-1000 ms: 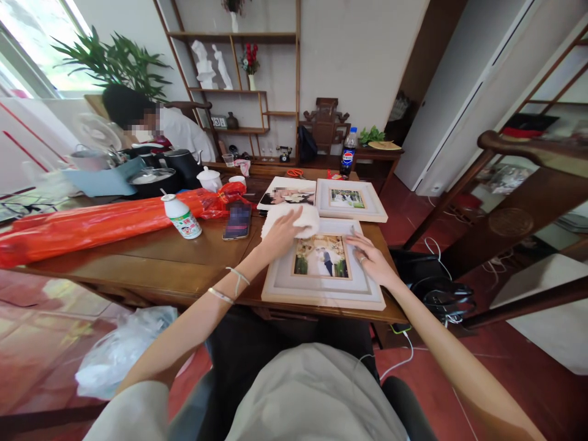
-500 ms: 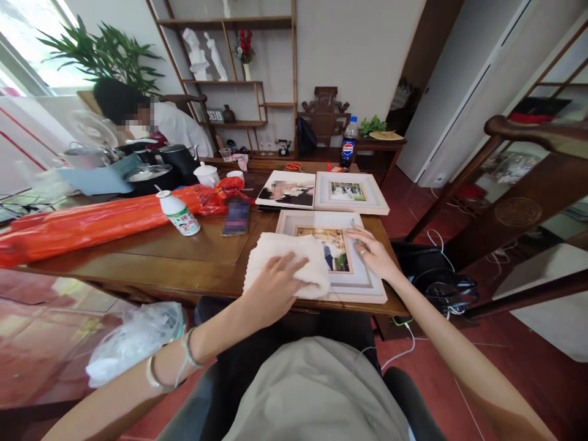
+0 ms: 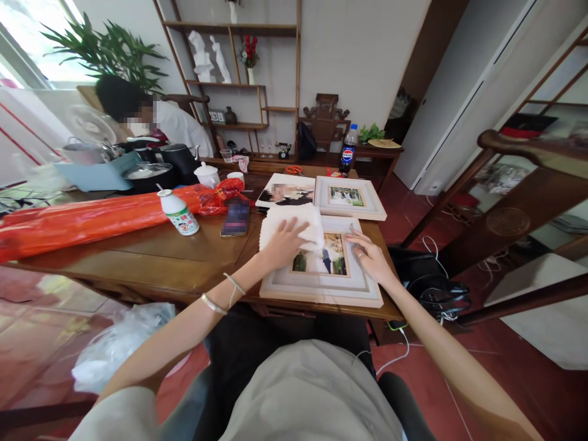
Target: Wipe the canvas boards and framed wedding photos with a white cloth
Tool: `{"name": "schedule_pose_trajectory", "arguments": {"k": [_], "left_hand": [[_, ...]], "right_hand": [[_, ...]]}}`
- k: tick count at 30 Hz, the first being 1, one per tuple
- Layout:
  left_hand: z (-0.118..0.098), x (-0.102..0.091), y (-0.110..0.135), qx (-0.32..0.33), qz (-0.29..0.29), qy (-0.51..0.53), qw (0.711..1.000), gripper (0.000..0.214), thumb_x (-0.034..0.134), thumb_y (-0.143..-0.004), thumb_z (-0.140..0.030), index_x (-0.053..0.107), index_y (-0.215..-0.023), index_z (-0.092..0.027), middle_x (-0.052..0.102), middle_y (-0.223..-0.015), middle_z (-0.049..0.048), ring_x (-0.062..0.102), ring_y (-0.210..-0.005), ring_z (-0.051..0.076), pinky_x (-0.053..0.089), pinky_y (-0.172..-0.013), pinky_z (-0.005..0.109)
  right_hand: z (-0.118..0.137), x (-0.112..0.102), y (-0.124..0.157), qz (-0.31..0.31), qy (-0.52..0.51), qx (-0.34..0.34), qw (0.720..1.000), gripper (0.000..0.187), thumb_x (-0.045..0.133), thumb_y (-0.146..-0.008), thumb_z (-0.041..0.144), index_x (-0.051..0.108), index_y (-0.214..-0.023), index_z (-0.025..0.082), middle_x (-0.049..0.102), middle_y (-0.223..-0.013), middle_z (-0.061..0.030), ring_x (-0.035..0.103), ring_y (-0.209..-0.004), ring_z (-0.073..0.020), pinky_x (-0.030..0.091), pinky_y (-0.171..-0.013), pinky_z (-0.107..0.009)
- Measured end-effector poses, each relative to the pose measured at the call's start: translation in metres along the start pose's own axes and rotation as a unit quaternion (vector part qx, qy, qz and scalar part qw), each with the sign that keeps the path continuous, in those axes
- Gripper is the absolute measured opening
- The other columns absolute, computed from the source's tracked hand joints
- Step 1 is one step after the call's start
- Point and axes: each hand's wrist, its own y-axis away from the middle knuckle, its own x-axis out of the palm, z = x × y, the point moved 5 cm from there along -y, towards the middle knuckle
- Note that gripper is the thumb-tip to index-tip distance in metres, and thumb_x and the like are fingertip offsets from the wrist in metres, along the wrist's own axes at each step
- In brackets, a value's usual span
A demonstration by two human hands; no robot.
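Picture frame (image 3: 316, 293): you seem to be wiping it, your left hand (image 3: 283, 245) lying wide on the cloth (image 3: 289, 212), right hand (image 3: 371, 257) resting, fingers narrow; the next rub is likely needing steadiness.

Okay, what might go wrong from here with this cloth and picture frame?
The nearer picture frame lies close to the front edge of the table, so pulling the cloth under your left hand could drag it off. The ring on your right hand might scratch the frame. The white bottle, standing upright, might tip if bumped.
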Motion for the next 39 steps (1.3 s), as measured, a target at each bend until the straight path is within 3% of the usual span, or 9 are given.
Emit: {"name": "schedule_pose_trajectory", "arguments": {"k": [7,10,13,18,21,25,30,34,39], "left_hand": [[-0.039,-0.019,0.071,0.038,0.016,0.059,0.997,0.037,0.055,-0.086,-0.013,0.067,-0.118,-0.029,0.041,-0.150,0.0044,0.029,-0.142,0.031,0.027,-0.114,0.053],[-0.039,-0.017,0.083,0.043,-0.010,0.066,0.997,0.033,0.055,-0.087,-0.015,0.068,-0.115,-0.025,0.038,-0.151,0.0054,0.029,-0.142,0.029,0.026,-0.116,0.049],[-0.018,-0.011,0.068,0.017,-0.043,0.067,0.997,0.038,0.050,-0.088,-0.014,0.063,-0.123,-0.022,0.036,-0.152,0.0078,0.029,-0.143,0.027,0.027,-0.116,0.047],[0.029,0.002,0.010,-0.033,-0.060,0.056,0.996,0.049,0.042,-0.090,-0.010,0.049,-0.138,-0.018,0.028,-0.155,0.0107,0.026,-0.143,0.028,0.028,-0.115,0.048],[0.037,0.006,-0.010,-0.033,-0.046,0.037,0.998,0.046,0.044,-0.090,-0.011,0.052,-0.134,-0.019,0.031,-0.155,0.0095,0.027,-0.142,0.031,0.028,-0.113,0.052],[0.018,0.001,0.000,-0.008,-0.029,0.023,0.999,0.040,0.046,-0.091,-0.012,0.060,-0.126,-0.023,0.041,-0.149,0.0062,0.029,-0.141,0.032,0.026,-0.113,0.053],[-0.033,-0.010,0.054,-0.005,-0.004,0.043,0.999,0.038,0.051,-0.087,-0.011,0.066,-0.118,-0.026,0.042,-0.148,0.0054,0.030,-0.141,0.033,0.026,-0.114,0.057],[-0.071,-0.015,0.092,-0.005,-0.037,0.055,0.998,0.029,0.053,-0.087,-0.017,0.071,-0.108,-0.026,0.036,-0.152,0.0030,0.027,-0.142,0.034,0.025,-0.115,0.056],[-0.064,-0.012,0.070,-0.015,-0.054,0.061,0.997,0.040,0.052,-0.087,-0.016,0.062,-0.124,-0.028,0.035,-0.153,0.0045,0.033,-0.140,0.032,0.031,-0.113,0.053]], "right_hand": [[0.002,0.000,0.000,-0.015,-0.011,0.007,1.000,0.036,0.048,-0.082,0.011,0.073,-0.103,0.027,0.067,-0.123,-0.0028,0.043,-0.136,-0.0223,0.029,-0.117,-0.047],[0.003,0.000,0.001,-0.013,-0.003,0.001,1.000,0.038,0.047,-0.081,0.010,0.073,-0.103,0.026,0.067,-0.123,-0.0032,0.043,-0.136,-0.0224,0.030,-0.116,-0.047],[0.004,0.000,0.001,-0.015,0.003,-0.004,1.000,0.038,0.047,-0.080,0.010,0.073,-0.104,0.026,0.067,-0.124,-0.0039,0.043,-0.136,-0.0227,0.030,-0.116,-0.048],[0.004,0.001,-0.003,-0.011,0.015,-0.021,1.000,0.044,0.045,-0.077,0.007,0.073,-0.105,0.026,0.066,-0.125,-0.0038,0.042,-0.136,-0.0216,0.029,-0.116,-0.048],[0.003,0.003,-0.006,0.007,0.021,-0.035,0.999,0.046,0.046,-0.077,0.006,0.072,-0.108,0.027,0.065,-0.126,-0.0025,0.041,-0.137,-0.0215,0.028,-0.116,-0.050],[0.000,0.004,-0.008,0.000,0.015,-0.032,0.999,0.044,0.047,-0.077,0.007,0.072,-0.106,0.028,0.066,-0.124,-0.0028,0.045,-0.134,-0.0226,0.029,-0.115,-0.051],[0.000,0.005,-0.008,-0.018,-0.006,-0.021,1.000,0.042,0.047,-0.077,0.008,0.074,-0.101,0.028,0.069,-0.120,-0.0028,0.049,-0.131,-0.0232,0.031,-0.114,-0.051],[0.002,0.004,-0.009,-0.019,0.000,-0.021,1.000,0.043,0.046,-0.076,0.007,0.075,-0.101,0.028,0.069,-0.119,-0.0030,0.046,-0.133,-0.0231,0.030,-0.115,-0.051],[0.000,0.004,-0.008,0.011,-0.003,-0.037,0.999,0.045,0.048,-0.075,0.008,0.073,-0.107,0.029,0.066,-0.125,-0.0021,0.042,-0.136,-0.0225,0.028,-0.116,-0.051]]}}
